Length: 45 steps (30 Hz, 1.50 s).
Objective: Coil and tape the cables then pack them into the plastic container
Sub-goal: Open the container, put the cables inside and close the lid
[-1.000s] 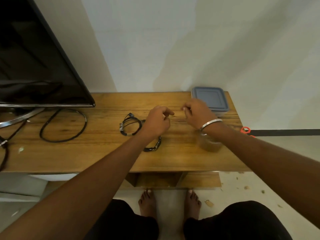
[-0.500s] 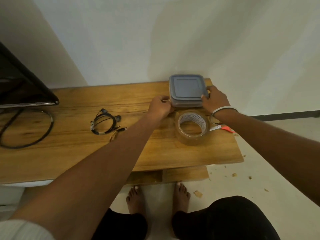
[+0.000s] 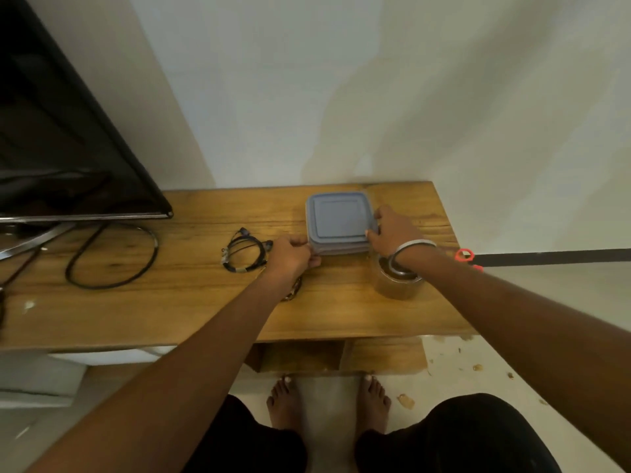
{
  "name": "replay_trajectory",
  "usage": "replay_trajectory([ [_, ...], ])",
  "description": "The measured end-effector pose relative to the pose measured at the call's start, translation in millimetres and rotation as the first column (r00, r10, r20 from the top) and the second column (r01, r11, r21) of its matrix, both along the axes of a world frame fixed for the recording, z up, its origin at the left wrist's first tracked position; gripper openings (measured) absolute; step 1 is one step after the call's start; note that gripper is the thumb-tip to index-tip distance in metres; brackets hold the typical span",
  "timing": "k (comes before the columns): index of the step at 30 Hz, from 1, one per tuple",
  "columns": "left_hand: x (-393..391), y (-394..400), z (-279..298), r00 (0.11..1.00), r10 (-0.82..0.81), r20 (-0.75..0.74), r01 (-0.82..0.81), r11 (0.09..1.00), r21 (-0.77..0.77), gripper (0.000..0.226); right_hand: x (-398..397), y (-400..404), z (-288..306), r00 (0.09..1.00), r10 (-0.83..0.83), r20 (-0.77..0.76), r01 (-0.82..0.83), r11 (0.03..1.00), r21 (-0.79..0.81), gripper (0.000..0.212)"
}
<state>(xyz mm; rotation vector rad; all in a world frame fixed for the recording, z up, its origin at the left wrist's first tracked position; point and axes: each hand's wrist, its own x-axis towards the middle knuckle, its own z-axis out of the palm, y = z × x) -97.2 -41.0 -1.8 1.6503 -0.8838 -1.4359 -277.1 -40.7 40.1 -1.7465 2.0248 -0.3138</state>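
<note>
Gripping the lidded plastic container (image 3: 338, 221): left hand (image 3: 290, 256), right hand (image 3: 392, 230).

Left forearm hides second cable (image 3: 294, 291) (mostly).

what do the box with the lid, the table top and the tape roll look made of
Box: seemingly plastic, with a matte grey-blue moulded lid. Table top: wood or wood veneer, showing grain lines and a soft sheen. Tape roll: probably clear brownish plastic packing tape, glossy and see-through at its side.
</note>
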Motion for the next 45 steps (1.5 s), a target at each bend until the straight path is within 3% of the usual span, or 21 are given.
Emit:
replay_trajectory([
  [2,12.7,8.7,1.4,1.0,0.001,0.014,-0.001,1.0,0.02,0.018,13.6,6.1,2.0,0.992,0.034,-0.121,-0.034,0.999,0.003,0.035],
  [6,29.7,24.3,3.5,1.0,0.018,0.017,-0.019,0.999,0.04,0.016,31.5,13.1,0.9,0.975,0.069,-0.21,-0.068,0.998,0.009,0.035],
  [10,34.3,30.0,5.1,1.0,0.027,0.0,-0.027,0.999,0.04,0.017,47.1,21.0,-1.5,0.938,0.072,-0.339,-0.122,0.984,-0.128,0.043],
  [13,35.5,30.2,3.8,1.0,0.023,-0.002,-0.023,0.999,0.025,0.017,61.2,26.2,-2.7,0.949,0.231,-0.215,-0.287,0.916,-0.282,0.033],
  [16,36.6,28.9,1.9,1.0,0.007,-0.014,-0.006,1.0,0.008,0.019,81.0,29.5,-8.0,0.907,0.386,-0.167,-0.42,0.857,-0.298,0.026],
  [25,42.0,24.7,1.1,0.997,-0.003,-0.08,0.007,0.999,0.042,0.014,98.8,24.5,-18.1,0.901,0.394,-0.18,-0.432,0.85,-0.302,0.018],
  [30,40.4,22.2,0.4,0.999,-0.027,-0.025,0.028,0.999,0.036,0.014,83.5,23.2,-11.6,0.884,0.43,-0.184,-0.468,0.802,-0.371,0.017],
  [35,38.0,21.1,2.0,0.999,-0.012,0.042,0.011,1.0,0.025,0.013,69.4,21.1,12.0,0.928,0.368,-0.065,-0.341,0.765,-0.546,0.012],
  [39,35.6,20.9,6.0,0.993,-0.018,0.115,0.013,0.999,0.041,0.021,48.3,14.2,28.8,0.961,0.164,0.222,0.017,0.767,-0.641,0.011],
  [42,34.6,21.2,7.9,0.982,-0.039,0.187,0.035,0.999,0.021,0.027,25.2,4.8,31.9,0.89,-0.035,0.455,0.344,0.707,-0.618,0.008],
  [45,35.3,22.2,8.1,0.948,-0.065,0.312,0.073,0.997,-0.015,0.021,1.3,-1.2,28.8,0.76,-0.239,0.605,0.576,0.678,-0.456,0.013],
])
